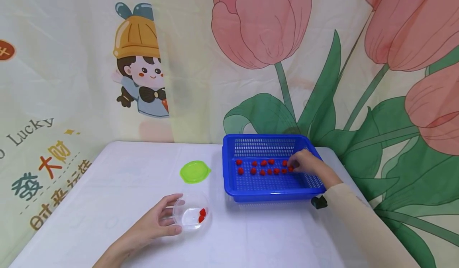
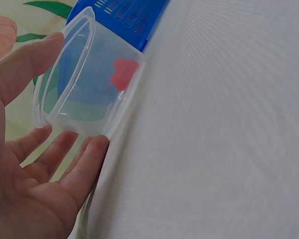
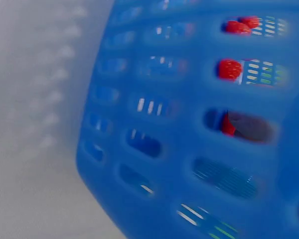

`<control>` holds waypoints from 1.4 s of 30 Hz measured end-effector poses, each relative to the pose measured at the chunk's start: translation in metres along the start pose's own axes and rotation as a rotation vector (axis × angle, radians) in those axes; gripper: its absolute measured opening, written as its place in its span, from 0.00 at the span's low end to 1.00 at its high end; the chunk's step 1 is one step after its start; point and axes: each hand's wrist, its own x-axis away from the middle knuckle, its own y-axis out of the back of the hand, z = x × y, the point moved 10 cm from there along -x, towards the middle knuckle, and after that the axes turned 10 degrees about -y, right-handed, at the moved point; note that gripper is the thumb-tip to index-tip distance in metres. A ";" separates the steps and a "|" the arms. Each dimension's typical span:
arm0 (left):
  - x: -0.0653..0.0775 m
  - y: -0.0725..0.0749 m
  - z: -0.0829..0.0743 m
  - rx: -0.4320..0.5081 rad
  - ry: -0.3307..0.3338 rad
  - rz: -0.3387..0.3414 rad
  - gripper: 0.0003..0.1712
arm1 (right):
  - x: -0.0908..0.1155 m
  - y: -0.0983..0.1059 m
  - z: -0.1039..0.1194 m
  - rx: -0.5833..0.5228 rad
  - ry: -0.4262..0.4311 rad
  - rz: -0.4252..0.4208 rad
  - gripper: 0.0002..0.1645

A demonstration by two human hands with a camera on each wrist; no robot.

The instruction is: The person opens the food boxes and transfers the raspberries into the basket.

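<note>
My left hand [image 1: 157,220] holds a clear plastic tub [image 1: 188,220] on the table, thumb on one side and fingers around the other. Two red berries [image 1: 202,215] lie inside it; the left wrist view shows them as a red patch through the tub's [image 2: 89,74] wall. Over at the right, my right hand [image 1: 305,162] reaches into a blue slotted basket [image 1: 272,191], its fingertips pinching a red berry near the basket's right end. Several bumpy red berries [image 1: 263,163] lie in rows on the basket floor. Through the slots, the right wrist view shows a berry [image 3: 228,124] against a dark fingertip.
A bright green lid [image 1: 195,172] lies on the white-covered table [image 1: 107,188], behind the tub and left of the basket. A small black object [image 1: 319,202] is at the right sleeve, by the basket's front right corner. Behind the table hangs a printed curtain [image 1: 193,61].
</note>
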 end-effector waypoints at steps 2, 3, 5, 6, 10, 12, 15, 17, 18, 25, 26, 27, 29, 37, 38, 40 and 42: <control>0.000 0.000 0.000 -0.001 0.004 -0.001 0.50 | -0.002 -0.003 -0.002 0.005 0.005 0.004 0.10; 0.000 0.000 0.000 0.001 0.006 -0.003 0.50 | -0.003 -0.005 -0.002 0.006 0.009 0.008 0.10; 0.000 0.000 0.000 0.002 0.009 -0.005 0.50 | -0.004 -0.007 -0.003 0.014 0.014 0.011 0.10; 0.000 0.000 -0.001 0.004 0.009 -0.005 0.50 | -0.005 -0.008 -0.003 0.020 0.012 0.013 0.10; 0.000 -0.001 -0.001 0.005 0.010 -0.006 0.50 | -0.005 -0.010 -0.004 0.037 0.002 0.021 0.10; 0.000 -0.001 -0.001 0.004 0.011 -0.006 0.51 | -0.004 -0.009 -0.004 0.037 -0.012 0.027 0.10; 0.000 -0.001 -0.001 -0.002 0.008 -0.007 0.50 | -0.002 -0.005 -0.003 0.041 -0.028 0.027 0.11; 0.000 -0.001 -0.001 -0.004 0.003 -0.007 0.51 | 0.000 0.001 0.000 0.050 -0.023 0.015 0.12; 0.000 -0.001 -0.001 -0.004 0.001 -0.008 0.51 | 0.001 0.004 0.004 0.060 -0.011 0.007 0.13; -0.002 0.000 -0.001 -0.017 -0.005 -0.012 0.51 | 0.010 0.034 0.050 0.114 0.101 -0.065 0.11; -0.002 0.000 -0.001 -0.015 -0.004 -0.013 0.51 | 0.012 0.038 0.060 0.117 0.118 -0.068 0.12; -0.002 0.000 -0.001 -0.015 -0.003 -0.012 0.51 | 0.015 0.041 0.071 0.121 0.137 -0.072 0.12; -0.002 0.000 -0.001 -0.012 -0.002 -0.011 0.51 | 0.019 0.048 0.093 0.119 0.163 -0.067 0.14; 0.000 0.000 0.000 -0.003 0.002 -0.006 0.51 | 0.028 0.052 0.173 0.083 0.300 -0.035 0.17; 0.000 0.000 0.000 -0.002 -0.001 -0.004 0.51 | 0.028 0.051 0.182 0.079 0.310 -0.027 0.17; 0.000 0.000 0.000 -0.003 -0.005 -0.004 0.51 | 0.029 0.049 0.198 0.075 0.332 -0.019 0.17; 0.000 0.000 0.000 -0.003 -0.010 -0.005 0.51 | 0.030 0.046 0.215 0.063 0.358 -0.003 0.18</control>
